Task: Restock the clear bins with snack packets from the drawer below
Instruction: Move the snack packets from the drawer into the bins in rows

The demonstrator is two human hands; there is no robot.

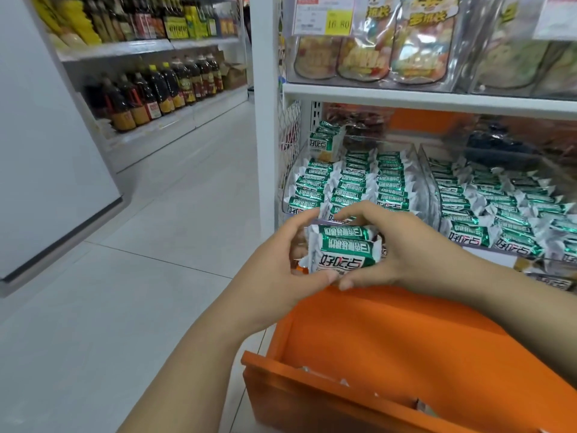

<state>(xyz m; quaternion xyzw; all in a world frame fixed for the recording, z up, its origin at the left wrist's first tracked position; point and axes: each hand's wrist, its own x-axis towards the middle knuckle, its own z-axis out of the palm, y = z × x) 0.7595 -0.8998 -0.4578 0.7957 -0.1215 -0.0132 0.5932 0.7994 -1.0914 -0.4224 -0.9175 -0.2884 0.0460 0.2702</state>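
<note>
Above the open orange drawer (374,339), just short of the left clear bin (284,200): green snack packets (342,251), stacked, clamped between left hand (281,260) and right hand (402,248), fingers curled round both ends. Long axis 9-to-3. Bin at 12 o'clock; both hands look equally near.

Both bare forearms are reaching forward, left hand (281,254) and right hand (396,245) cupping toward each other, fingers curling over top, thumbs nearly meeting underneath, squeezing the snack packets (343,248) between them.
</note>
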